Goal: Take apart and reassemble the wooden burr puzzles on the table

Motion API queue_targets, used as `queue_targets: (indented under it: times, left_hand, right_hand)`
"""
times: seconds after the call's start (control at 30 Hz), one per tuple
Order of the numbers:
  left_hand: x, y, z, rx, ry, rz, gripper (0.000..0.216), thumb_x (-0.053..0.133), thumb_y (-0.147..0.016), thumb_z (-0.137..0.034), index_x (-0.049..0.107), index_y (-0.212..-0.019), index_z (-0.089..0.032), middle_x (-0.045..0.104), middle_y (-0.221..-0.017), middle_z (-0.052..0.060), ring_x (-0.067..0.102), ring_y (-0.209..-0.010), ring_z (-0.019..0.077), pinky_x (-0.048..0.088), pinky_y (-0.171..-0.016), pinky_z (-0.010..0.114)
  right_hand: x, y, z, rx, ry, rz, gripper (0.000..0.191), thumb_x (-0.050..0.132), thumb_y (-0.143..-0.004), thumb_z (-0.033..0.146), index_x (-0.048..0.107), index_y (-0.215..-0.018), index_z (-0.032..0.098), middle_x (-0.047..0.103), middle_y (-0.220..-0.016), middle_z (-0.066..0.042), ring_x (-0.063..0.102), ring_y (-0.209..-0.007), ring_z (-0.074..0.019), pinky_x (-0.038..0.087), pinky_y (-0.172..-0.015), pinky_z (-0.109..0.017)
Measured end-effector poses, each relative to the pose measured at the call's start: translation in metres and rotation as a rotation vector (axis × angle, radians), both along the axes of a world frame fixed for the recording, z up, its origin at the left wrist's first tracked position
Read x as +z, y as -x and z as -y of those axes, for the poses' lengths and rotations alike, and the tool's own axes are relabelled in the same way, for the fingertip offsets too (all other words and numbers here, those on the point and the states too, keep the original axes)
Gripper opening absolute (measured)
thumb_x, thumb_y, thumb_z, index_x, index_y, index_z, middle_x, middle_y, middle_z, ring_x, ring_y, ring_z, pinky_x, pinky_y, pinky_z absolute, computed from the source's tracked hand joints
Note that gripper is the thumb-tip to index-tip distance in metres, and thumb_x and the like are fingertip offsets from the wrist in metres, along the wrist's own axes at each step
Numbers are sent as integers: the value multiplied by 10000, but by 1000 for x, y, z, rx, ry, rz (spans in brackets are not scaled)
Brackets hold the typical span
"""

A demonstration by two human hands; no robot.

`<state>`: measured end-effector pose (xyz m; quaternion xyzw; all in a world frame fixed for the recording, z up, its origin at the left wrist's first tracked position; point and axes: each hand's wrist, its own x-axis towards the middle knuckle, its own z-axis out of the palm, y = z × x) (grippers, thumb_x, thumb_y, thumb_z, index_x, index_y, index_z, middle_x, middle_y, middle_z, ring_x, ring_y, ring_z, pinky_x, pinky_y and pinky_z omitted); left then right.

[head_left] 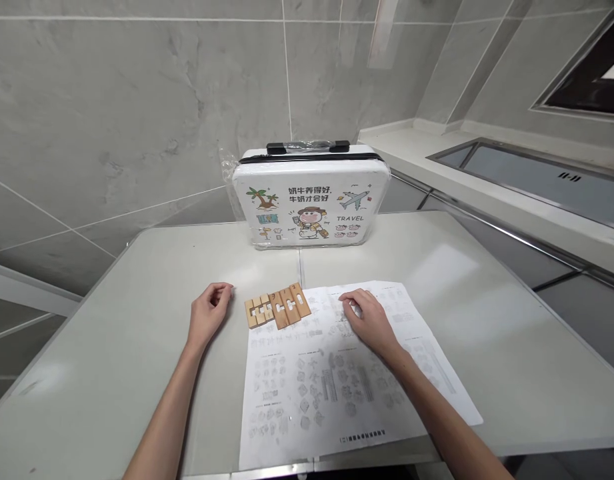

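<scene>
Wooden pieces (281, 319) lie in a slanting row across the far left corner of a printed sheet (321, 427), partly overhanging its left edge: small pale blocks (261, 319) outermost, then three darker plates (293, 315) further onto the paper. As a whole the row's long axis runs from left to right, its right end slightly farther from the person. Each plate's own long axis crosses that line, with the numeral-marked end pointing away beyond the sheet's far edge and leaning left, the plain end toward the sheet's middle. Off the sheet's left side, the left hand (210, 312) rests half curled, loosely, with nothing visible in it. On the sheet's far right part, the right hand (371, 320) lies relaxed, fingers bent, apparently holding nothing; whatever might be under its palm cannot be told. With both hands clear of the wood, good handling, I judge, means pinching one plate at a time by its side edges while the other hand steadies its neighbours, since the row would probably skew if nudged.
</scene>
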<state>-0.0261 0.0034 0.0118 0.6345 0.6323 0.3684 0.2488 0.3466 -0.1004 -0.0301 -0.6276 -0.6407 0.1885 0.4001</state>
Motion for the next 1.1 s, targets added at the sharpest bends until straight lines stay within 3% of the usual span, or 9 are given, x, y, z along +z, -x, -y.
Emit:
queue_targets:
  times: [0.27, 0.4, 0.5, 0.6, 0.73, 1.1]
  left_hand:
    - [1, -2, 6, -76, -34, -79, 396, 537, -1010, -563, 734, -992, -220, 758, -894, 43, 663, -801, 211, 498, -772, 310]
    - [1, -12, 15, -161, -161, -139, 371, 492, -1046, -528, 692, -1047, -216, 745, -1050, 76, 678, -920, 233, 518, -861, 342]
    - [1, -20, 23, -288, -238, -205, 318, 569, -1011, -496, 644, -1150, -220, 702, -1210, 109, 656, -1117, 279, 514, -991, 401]
    - [3, -26, 29, -417, -218, -264, 499, 721, -912, -519, 579, -1301, -242, 651, -1350, 127, 595, -1282, 336, 486, -1086, 472]
    - [5, -29, 32, -544, -178, -324, 646, 804, -854, -545, 536, -1369, -261, 652, -1369, 121, 606, -1269, 346, 511, -1046, 471]
    - [-6, -25, 31, -507, -152, -323, 610, 770, -894, -541, 550, -1393, -268, 688, -1339, 113, 657, -1225, 341, 543, -1028, 478]
  right_hand:
    - [-1, 0, 0, 0, 11, 1, 197, 482, -1022, 255, 680, -1019, 258, 724, -986, -66, 649, -972, -282, 504, -878, -437]
    - [0, 1, 1, 1, 4, -5, 196, 485, -1027, 260, 680, -1018, 255, 725, -987, -70, 649, -974, -285, 504, -886, -443]
    - [-1, 1, 1, -3, -2, -5, 190, 492, -1027, 259, 682, -1015, 256, 726, -985, -69, 651, -970, -284, 508, -883, -441]
    - [-2, 1, 1, -3, -1, -3, 189, 496, -1028, 259, 684, -1017, 258, 729, -991, -68, 651, -974, -284, 510, -885, -440]
    - [-3, 0, 1, -4, -2, 6, 194, 495, -1027, 258, 688, -1026, 263, 731, -990, -64, 654, -971, -283, 511, -877, -435]
    - [-2, 1, 0, -5, 1, 19, 200, 495, -1023, 274, 694, -1021, 261, 735, -987, -65, 653, -963, -281, 513, -876, -440]
